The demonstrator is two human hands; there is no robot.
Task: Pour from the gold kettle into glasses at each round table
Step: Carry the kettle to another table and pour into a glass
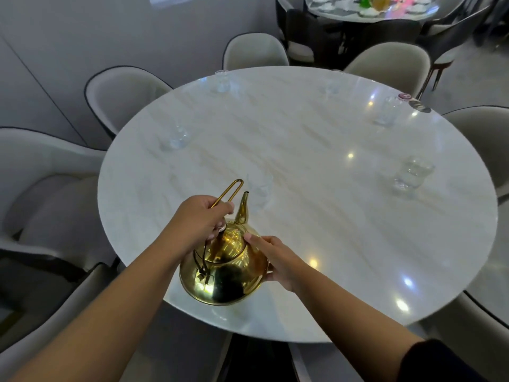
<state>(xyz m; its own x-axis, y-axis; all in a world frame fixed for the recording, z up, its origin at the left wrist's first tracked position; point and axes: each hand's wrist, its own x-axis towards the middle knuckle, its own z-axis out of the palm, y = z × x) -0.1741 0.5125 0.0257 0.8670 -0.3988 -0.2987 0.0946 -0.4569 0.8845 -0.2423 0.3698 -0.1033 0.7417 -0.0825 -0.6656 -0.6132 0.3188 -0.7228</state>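
gold kettle is held over the near edge of the round desk, tipped a little so its spout points away toward the closest glass. the left hand is clenched round the wire handle, whose loop sticks out past the knuckles. the right hand lies released against the kettle's right shoulder, fingers straight, their tips just beside the lid. whether liquid is leaving the spout cannot be told.

more clear glasses stand near the desk's rim: a left glass, a far left glass, a far right glass, a right glass and a near right glass. pale padded chairs ring the desk. a second desk carrying dishes stands well apart at the top right.
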